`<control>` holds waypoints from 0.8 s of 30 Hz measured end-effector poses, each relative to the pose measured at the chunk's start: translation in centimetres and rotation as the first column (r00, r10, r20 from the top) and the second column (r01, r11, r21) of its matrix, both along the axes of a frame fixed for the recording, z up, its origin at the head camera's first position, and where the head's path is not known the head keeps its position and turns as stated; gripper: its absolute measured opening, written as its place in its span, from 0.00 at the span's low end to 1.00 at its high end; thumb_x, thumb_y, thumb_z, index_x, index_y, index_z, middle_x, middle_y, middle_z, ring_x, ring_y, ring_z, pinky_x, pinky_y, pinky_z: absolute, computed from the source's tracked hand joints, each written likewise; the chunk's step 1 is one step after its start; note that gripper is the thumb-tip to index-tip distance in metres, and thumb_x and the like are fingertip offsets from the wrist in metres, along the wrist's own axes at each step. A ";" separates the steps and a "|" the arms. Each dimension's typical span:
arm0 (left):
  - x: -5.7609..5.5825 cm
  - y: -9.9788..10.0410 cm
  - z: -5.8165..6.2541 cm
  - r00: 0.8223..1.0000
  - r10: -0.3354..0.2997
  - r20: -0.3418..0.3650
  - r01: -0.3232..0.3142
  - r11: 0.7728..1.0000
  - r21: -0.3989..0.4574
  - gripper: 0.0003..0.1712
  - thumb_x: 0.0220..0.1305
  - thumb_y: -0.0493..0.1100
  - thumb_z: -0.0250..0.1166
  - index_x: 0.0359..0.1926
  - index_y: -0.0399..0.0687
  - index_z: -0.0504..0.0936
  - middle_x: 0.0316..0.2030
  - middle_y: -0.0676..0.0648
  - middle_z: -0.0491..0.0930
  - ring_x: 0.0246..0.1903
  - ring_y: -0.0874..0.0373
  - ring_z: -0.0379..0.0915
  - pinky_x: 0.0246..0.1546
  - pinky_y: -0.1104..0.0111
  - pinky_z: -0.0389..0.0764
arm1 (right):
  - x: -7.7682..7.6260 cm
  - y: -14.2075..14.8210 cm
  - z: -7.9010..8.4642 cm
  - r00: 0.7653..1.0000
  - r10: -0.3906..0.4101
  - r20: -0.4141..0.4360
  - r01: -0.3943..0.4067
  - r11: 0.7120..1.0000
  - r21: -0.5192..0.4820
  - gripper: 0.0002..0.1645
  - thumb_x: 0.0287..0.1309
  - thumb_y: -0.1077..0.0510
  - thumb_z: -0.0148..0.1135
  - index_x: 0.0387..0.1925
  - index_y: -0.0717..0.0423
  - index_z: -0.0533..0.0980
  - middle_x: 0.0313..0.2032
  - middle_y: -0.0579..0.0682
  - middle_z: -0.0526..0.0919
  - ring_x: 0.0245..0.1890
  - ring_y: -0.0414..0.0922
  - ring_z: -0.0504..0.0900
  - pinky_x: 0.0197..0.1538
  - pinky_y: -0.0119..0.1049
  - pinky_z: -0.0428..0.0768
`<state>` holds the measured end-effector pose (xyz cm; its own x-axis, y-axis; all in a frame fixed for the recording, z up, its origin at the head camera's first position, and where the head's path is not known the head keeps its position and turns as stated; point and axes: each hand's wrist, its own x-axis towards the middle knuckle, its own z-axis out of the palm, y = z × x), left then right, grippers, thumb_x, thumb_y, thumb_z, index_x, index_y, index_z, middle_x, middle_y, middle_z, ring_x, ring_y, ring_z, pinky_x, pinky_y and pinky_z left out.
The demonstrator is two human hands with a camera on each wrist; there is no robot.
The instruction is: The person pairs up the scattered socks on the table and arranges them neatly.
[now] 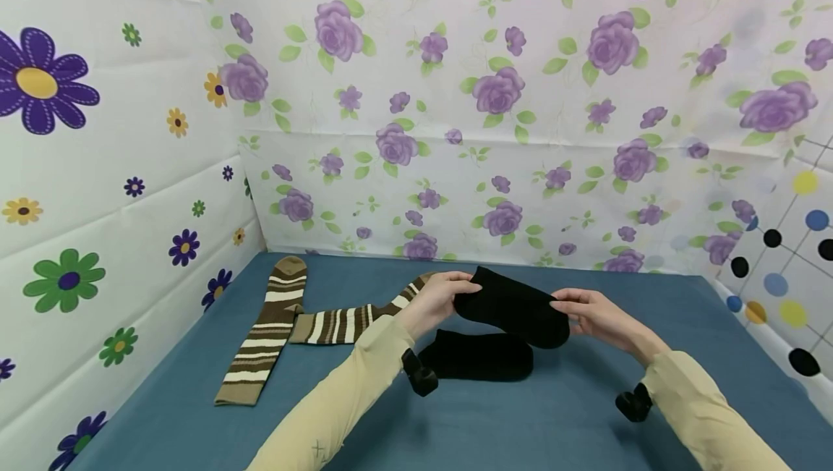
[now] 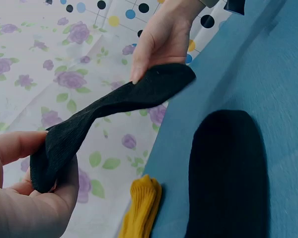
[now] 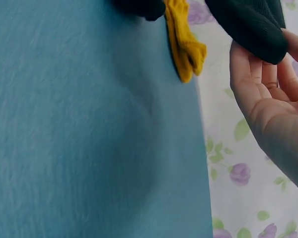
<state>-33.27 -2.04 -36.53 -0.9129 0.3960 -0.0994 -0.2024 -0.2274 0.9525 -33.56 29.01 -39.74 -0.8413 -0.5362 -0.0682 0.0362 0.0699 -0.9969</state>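
Note:
A black sock (image 1: 510, 306) is held up off the table between both hands. The left hand (image 1: 437, 302) pinches its cuff end, thumb on one side and fingers on the other in the left wrist view. At the toe end, the right hand (image 1: 597, 317) grips it between thumb and fingers, as the right wrist view shows (image 3: 273, 94). A second black sock (image 1: 481, 357) lies flat on the table just below the raised one. Yellow socks (image 2: 141, 206) lie near the table's back edge in both wrist views; the head view does not show them.
Two brown, cream and white striped socks lie at the left: one lengthwise (image 1: 260, 341), the other crosswise (image 1: 338, 325), partly behind the left hand. A blue cloth (image 1: 586, 420) covers the table. Flower-patterned sheets (image 1: 442, 189) stand along the back and left side, a dotted one (image 1: 790, 276) at the right.

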 end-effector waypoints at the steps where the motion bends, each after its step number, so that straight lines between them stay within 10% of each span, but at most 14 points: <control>1: 0.0 -0.2 -0.2 1.000 0.000 0.001 0.000 1.000 -0.011 0.19 0.60 0.34 0.59 0.52 0.35 0.71 0.62 0.43 0.57 0.58 0.53 0.52 0.41 0.65 0.58 | 0.0 -0.1 0.1 1.000 -0.005 0.001 0.005 1.000 0.002 0.13 0.65 0.60 0.50 0.48 0.63 0.70 0.45 0.58 0.71 0.43 0.52 0.74 0.48 0.51 0.69; 18: 0.3 -3.9 -1.6 0.999 -0.024 -0.022 0.019 0.982 -0.187 0.19 0.60 0.34 0.60 0.52 0.33 0.71 0.51 0.42 0.67 0.18 0.61 0.55 0.27 0.68 0.67 | 0.4 -3.1 1.0 1.000 -0.020 -0.005 0.020 0.996 0.086 0.18 0.62 0.56 0.54 0.50 0.64 0.69 0.37 0.56 0.72 0.32 0.46 0.73 0.41 0.48 0.73; 24: 0.4 -4.5 -1.8 0.998 -0.061 -0.028 0.053 0.970 -0.236 0.18 0.59 0.35 0.61 0.50 0.33 0.72 0.48 0.41 0.68 0.22 0.60 0.61 0.29 0.68 0.69 | 0.4 -3.6 1.1 1.000 0.015 0.009 -0.016 0.996 0.091 0.18 0.63 0.58 0.53 0.49 0.66 0.68 0.40 0.58 0.73 0.35 0.49 0.76 0.39 0.47 0.75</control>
